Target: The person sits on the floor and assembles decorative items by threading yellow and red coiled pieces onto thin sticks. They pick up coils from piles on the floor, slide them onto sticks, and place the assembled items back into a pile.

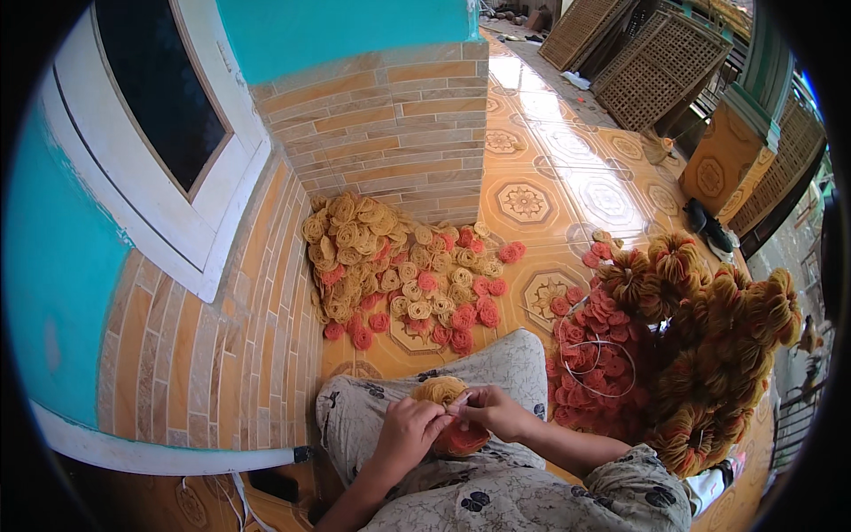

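Observation:
Over my lap, my left hand (411, 429) and my right hand (493, 413) meet with fingertips pinched together. A small pale bit shows between the fingers, too small to name. Just beyond the fingertips is a stack of tan coiled fibre rosettes (440, 388). A red rosette stack (463, 439) rests on the patterned cloth over my legs, right under my hands. My fingers partly cover both stacks, so I cannot tell whether they are joined.
Ahead lies a heap of loose tan and red rosettes (355, 244) against the brick-patterned wall (372, 124). To my right are red rosettes (603, 355), a thin white loop of cord (633, 363) and large bundled tan-and-red clusters (709, 355). Dark shoes (709, 229) sit farther back.

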A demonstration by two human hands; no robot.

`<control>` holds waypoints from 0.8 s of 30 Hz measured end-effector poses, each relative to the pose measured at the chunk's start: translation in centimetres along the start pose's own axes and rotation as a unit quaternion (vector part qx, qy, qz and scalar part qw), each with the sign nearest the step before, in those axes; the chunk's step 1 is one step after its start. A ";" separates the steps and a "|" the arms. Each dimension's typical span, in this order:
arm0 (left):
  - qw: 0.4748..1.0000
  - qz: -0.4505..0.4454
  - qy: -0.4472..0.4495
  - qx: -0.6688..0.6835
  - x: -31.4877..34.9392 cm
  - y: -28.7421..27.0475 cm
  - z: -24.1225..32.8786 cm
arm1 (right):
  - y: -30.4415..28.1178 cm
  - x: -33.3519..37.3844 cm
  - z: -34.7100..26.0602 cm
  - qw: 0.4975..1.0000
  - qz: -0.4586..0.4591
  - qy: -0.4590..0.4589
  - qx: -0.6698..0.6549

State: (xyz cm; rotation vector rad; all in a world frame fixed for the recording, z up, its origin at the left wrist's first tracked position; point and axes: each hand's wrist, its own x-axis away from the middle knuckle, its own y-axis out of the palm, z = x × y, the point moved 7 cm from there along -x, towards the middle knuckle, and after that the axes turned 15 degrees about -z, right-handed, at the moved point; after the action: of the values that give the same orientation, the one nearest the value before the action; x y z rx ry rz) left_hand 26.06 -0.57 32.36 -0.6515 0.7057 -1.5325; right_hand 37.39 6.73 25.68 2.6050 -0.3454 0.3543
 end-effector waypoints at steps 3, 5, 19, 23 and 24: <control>0.998 -0.009 0.004 -0.057 1.0 1.2 -0.6 | -1.9 0.3 1.5 0.997 0.052 -0.039 0.039; 0.995 -0.037 -0.023 -0.094 2.0 2.7 -1.8 | -4.3 0.5 3.0 0.980 0.152 -0.079 0.099; 0.987 -0.026 -0.081 0.139 4.2 5.5 -7.0 | -9.8 1.1 7.0 0.932 0.245 0.116 0.238; 0.951 0.044 -0.099 0.291 3.7 5.8 -8.1 | -8.4 0.3 4.4 0.957 0.233 -0.075 0.155; 0.938 0.080 -0.065 0.331 3.5 5.6 -7.5 | -7.7 0.5 3.3 0.957 0.217 -0.146 0.128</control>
State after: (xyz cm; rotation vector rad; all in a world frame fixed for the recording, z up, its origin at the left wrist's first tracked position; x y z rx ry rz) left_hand 23.72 -3.88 23.20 -0.1738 0.1094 -1.4410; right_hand 40.78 11.62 19.72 2.8232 -1.0466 0.1636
